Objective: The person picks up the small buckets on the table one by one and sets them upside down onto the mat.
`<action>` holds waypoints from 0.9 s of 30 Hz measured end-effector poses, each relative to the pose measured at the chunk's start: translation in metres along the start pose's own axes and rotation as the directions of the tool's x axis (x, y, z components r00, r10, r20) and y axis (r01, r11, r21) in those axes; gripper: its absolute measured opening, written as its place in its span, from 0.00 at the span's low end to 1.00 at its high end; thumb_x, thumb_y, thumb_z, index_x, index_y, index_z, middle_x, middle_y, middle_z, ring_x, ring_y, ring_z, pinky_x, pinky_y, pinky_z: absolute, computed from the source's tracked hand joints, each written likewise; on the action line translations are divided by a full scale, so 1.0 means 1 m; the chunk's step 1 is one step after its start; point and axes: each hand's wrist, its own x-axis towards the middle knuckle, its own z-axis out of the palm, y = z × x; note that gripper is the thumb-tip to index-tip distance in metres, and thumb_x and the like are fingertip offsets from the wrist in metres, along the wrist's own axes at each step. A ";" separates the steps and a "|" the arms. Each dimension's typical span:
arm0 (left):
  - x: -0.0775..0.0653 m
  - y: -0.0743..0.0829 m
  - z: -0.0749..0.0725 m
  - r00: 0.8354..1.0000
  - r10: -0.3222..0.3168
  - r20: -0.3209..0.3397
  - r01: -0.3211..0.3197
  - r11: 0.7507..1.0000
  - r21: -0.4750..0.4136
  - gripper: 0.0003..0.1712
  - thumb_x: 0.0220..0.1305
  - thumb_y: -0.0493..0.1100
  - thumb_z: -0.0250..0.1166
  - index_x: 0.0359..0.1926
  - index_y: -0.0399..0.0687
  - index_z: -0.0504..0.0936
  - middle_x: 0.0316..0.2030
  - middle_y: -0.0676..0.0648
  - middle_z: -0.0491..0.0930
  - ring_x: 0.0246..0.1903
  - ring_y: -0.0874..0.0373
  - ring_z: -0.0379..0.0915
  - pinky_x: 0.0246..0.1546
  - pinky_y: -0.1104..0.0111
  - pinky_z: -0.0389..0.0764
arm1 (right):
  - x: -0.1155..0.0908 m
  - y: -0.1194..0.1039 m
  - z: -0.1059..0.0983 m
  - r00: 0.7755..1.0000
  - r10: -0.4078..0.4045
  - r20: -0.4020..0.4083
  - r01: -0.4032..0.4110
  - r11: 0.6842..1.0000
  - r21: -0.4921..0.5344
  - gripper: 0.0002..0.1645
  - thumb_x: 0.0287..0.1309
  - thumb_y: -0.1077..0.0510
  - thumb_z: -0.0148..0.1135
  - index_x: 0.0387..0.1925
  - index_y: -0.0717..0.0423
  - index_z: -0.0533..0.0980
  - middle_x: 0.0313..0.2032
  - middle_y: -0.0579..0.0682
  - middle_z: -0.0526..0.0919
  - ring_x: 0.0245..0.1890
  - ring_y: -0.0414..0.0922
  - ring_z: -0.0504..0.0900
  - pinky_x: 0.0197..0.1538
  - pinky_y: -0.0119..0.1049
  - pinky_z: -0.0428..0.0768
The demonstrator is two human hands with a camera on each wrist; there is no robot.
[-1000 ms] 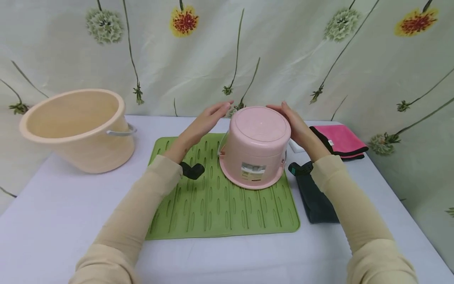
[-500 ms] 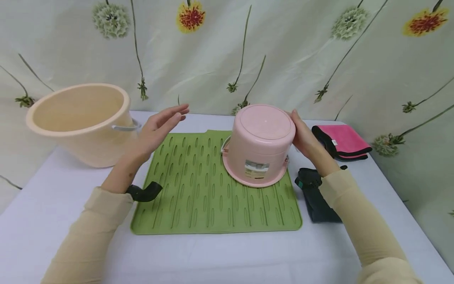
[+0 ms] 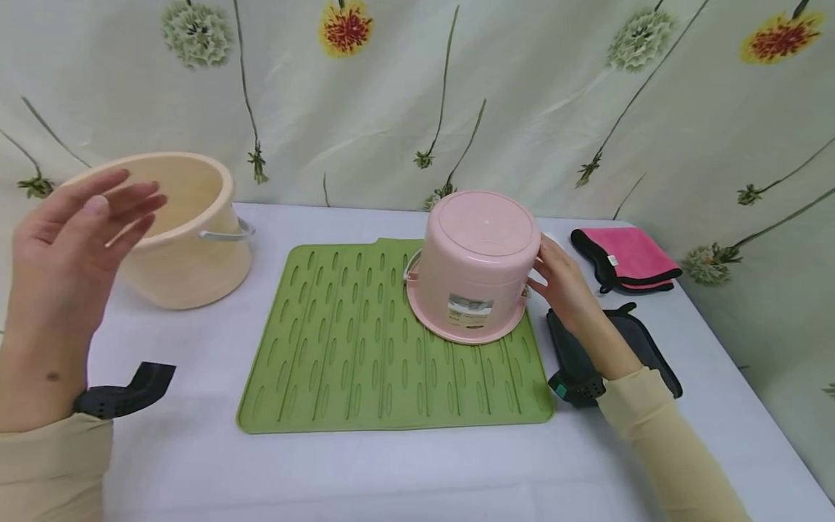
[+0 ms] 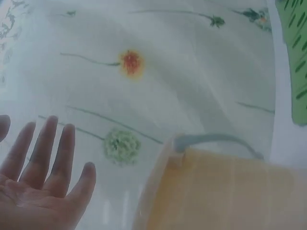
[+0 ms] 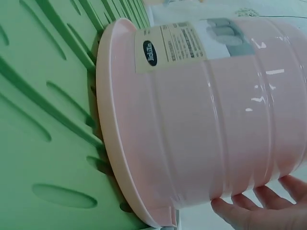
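Upturned pink plastic bucket [image 3: 479, 268], on ribbed green rect. mat [image 3: 339, 362], touched, not gripped, by R hand [image 3: 566, 284]; L hand [image 3: 68, 250], fingers spread, held nr wide cream plastic bucket [image 3: 189, 274].

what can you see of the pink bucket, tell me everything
The round pink bucket of glossy, plastic-looking material stands upside down, its flat base up and its flared rim down on the far right part of the green rectangular rubbery-looking mat. Faint ridges ring its side, a printed label sits on its near side, and a thin pale handle shows at its left. The bare right grip touches its right side. Its inside is hidden.
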 end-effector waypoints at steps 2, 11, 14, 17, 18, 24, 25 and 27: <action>0.003 0.001 -0.009 0.989 0.033 -0.146 -0.022 0.996 0.082 0.20 0.65 0.34 0.58 0.56 0.27 0.71 0.52 0.35 0.75 0.54 0.47 0.70 0.59 0.67 0.61 | -0.002 0.000 0.003 1.000 0.011 -0.024 -0.010 1.000 0.012 0.36 0.71 0.46 0.42 0.72 0.55 0.48 0.69 0.54 0.54 0.67 0.50 0.52 0.65 0.53 0.51; 0.013 -0.010 -0.039 0.972 0.020 -0.233 0.029 0.978 0.209 0.21 0.63 0.37 0.61 0.56 0.33 0.75 0.53 0.39 0.75 0.56 0.51 0.68 0.63 0.67 0.48 | -0.033 0.000 0.002 0.996 0.000 -0.094 -0.006 0.998 -0.061 0.34 0.70 0.46 0.44 0.70 0.58 0.53 0.68 0.58 0.57 0.66 0.50 0.57 0.64 0.47 0.55; 0.014 -0.011 -0.041 0.974 -0.005 -0.228 0.053 0.978 0.201 0.21 0.63 0.37 0.61 0.56 0.33 0.75 0.54 0.40 0.74 0.56 0.51 0.68 0.62 0.69 0.51 | -0.051 0.002 0.000 0.994 -0.026 -0.103 0.016 0.995 -0.101 0.32 0.70 0.48 0.45 0.68 0.61 0.58 0.65 0.57 0.62 0.64 0.49 0.62 0.63 0.41 0.60; 0.013 -0.010 -0.040 0.975 -0.024 -0.219 0.076 0.970 0.231 0.21 0.63 0.36 0.61 0.57 0.35 0.75 0.54 0.42 0.75 0.57 0.53 0.67 0.60 0.73 0.55 | -0.069 0.006 -0.001 0.991 -0.069 -0.111 0.054 0.990 -0.130 0.28 0.71 0.51 0.46 0.64 0.64 0.63 0.59 0.55 0.71 0.59 0.46 0.70 0.59 0.36 0.66; 0.013 -0.010 -0.040 0.979 -0.025 -0.201 0.079 0.961 0.265 0.21 0.63 0.36 0.61 0.57 0.35 0.75 0.53 0.43 0.75 0.56 0.54 0.67 0.59 0.74 0.56 | -0.074 0.008 -0.002 0.991 -0.082 -0.109 0.066 0.988 -0.143 0.26 0.71 0.52 0.46 0.62 0.65 0.65 0.57 0.55 0.73 0.56 0.46 0.72 0.57 0.34 0.67; 0.019 -0.009 -0.037 0.988 -0.149 0.025 0.087 0.698 0.711 0.27 0.65 0.33 0.57 0.65 0.49 0.69 0.58 0.54 0.71 0.59 0.62 0.60 0.59 0.76 0.55 | -0.094 0.018 -0.001 0.991 -0.071 0.114 0.104 0.943 -0.315 0.20 0.71 0.61 0.44 0.57 0.68 0.70 0.51 0.59 0.77 0.51 0.45 0.76 0.54 0.32 0.70; 0.021 -0.009 -0.037 0.978 -0.201 0.055 0.087 0.631 0.771 0.28 0.66 0.36 0.58 0.66 0.53 0.67 0.60 0.56 0.68 0.61 0.65 0.57 0.60 0.76 0.52 | -0.095 0.020 0.000 0.984 -0.051 0.173 0.108 0.934 -0.341 0.19 0.71 0.62 0.44 0.57 0.67 0.70 0.52 0.60 0.77 0.52 0.45 0.76 0.55 0.32 0.70; 0.025 -0.011 -0.037 0.949 -0.297 0.102 0.078 0.536 0.840 0.31 0.66 0.41 0.59 0.68 0.59 0.64 0.64 0.56 0.63 0.64 0.65 0.50 0.63 0.67 0.48 | -0.096 0.025 0.004 0.957 -0.007 0.288 0.117 0.923 -0.366 0.19 0.70 0.63 0.44 0.58 0.65 0.70 0.54 0.58 0.76 0.55 0.45 0.74 0.56 0.33 0.69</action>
